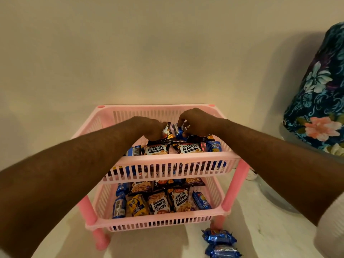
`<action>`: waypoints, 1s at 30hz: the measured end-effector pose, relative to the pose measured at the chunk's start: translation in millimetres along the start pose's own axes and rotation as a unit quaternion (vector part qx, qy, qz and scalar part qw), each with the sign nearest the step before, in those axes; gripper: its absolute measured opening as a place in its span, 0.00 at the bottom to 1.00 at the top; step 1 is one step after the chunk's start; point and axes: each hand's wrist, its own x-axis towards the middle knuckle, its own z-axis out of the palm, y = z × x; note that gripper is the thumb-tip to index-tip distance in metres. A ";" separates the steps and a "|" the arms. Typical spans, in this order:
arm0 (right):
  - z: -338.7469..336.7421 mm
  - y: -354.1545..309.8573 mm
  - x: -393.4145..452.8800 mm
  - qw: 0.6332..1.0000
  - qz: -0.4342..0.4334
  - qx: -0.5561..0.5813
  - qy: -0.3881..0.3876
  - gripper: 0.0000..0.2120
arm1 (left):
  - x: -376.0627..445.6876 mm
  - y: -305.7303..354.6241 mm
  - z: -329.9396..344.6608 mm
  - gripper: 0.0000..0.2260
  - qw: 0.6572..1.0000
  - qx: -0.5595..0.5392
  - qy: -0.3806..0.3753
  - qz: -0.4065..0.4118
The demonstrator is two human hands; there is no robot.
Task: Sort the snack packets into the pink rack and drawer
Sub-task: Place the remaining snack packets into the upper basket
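Note:
A pink two-tier rack [173, 159] stands against the wall. Both my hands reach into its top basket. My left hand [149, 128] grips a black peanut packet [168, 134] at the back of the basket. My right hand [195, 123] pinches a blue biscuit packet [179, 131] beside it. Two salted peanut packets [157, 149] and blue packets [214, 147] lie at the front of the top basket. The lower basket [158, 219] holds several peanut and biscuit packets. No drawer is in view.
Two blue biscuit packets [218, 239] lie on the white surface in front of the rack's right leg. A container under a floral cloth cover [320, 94] stands at the right, near the rack.

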 end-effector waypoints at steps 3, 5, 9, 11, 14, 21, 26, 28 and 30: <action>-5.7 -5.8 -8.3 1.000 -0.007 -0.011 0.002 0.21 | -12.7 -3.1 -3.0 0.31 1.000 -0.017 0.016 0.005; -11.3 -10.3 -17.8 1.000 -0.008 -0.001 0.024 0.22 | -23.7 -2.5 -6.0 0.29 0.999 -0.030 0.033 0.010; -28.2 -20.3 -44.9 0.996 -0.011 0.054 0.075 0.19 | -53.2 6.1 -13.9 0.24 0.991 -0.070 0.107 0.039; -34.9 -27.5 -65.1 0.991 -0.019 0.068 0.112 0.16 | -72.3 14.5 -15.8 0.24 0.984 -0.095 0.139 0.060; -39.7 -37.8 -101.4 0.979 -0.023 0.092 0.182 0.12 | -103.6 31.8 -12.8 0.21 0.969 -0.126 0.190 0.093; -23.9 -53.4 -211.9 0.925 -0.027 0.103 0.364 0.07 | -177.4 91.9 27.5 0.16 0.889 -0.248 0.334 0.191; 19.1 -45.8 -284.3 0.933 0.003 0.116 0.341 0.07 | -204.7 136.9 94.9 0.16 0.855 -0.265 0.358 0.265; 43.8 -37.7 -309.1 0.947 0.034 0.123 0.294 0.07 | -207.0 151.7 123.5 0.16 0.854 -0.271 0.353 0.270; 74.6 -28.6 -338.4 0.959 0.068 0.143 0.237 0.07 | -209.1 167.9 157.2 0.15 0.865 -0.279 0.320 0.269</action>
